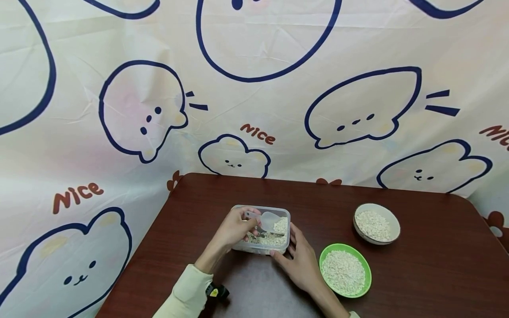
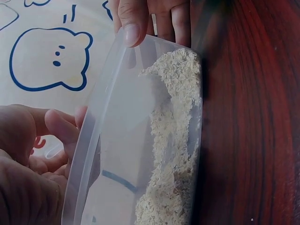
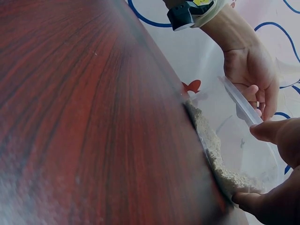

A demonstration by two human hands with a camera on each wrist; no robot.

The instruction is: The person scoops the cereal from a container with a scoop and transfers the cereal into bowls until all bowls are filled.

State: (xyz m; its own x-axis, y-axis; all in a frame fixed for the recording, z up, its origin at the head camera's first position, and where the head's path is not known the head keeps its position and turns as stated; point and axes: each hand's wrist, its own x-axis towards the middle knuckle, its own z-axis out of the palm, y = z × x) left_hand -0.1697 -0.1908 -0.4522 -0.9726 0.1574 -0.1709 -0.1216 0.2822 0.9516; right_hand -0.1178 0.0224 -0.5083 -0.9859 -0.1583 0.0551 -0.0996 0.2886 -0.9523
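Observation:
A clear plastic container (image 1: 254, 248) with pale grains (image 1: 270, 240) in it stands on the table. Over its opening my left hand (image 1: 235, 228) pinches the handle of a translucent scoop (image 1: 271, 221). The scoop's bowl is down inside the container, by the grains heaped at the right end. My right hand (image 1: 301, 261) grips that end, with the thumb (image 2: 131, 33) on the wall near the rim and the other fingers round the far side. In the right wrist view the grains lie low along the container's bottom.
To the right of the container, a green bowl (image 1: 367, 282) of pale grains stands close to my right forearm. Farther back is a white bowl (image 1: 393, 221), also with grains. The dark wooden table (image 1: 191, 207) meets a cartoon-printed cloth (image 1: 278, 106) behind.

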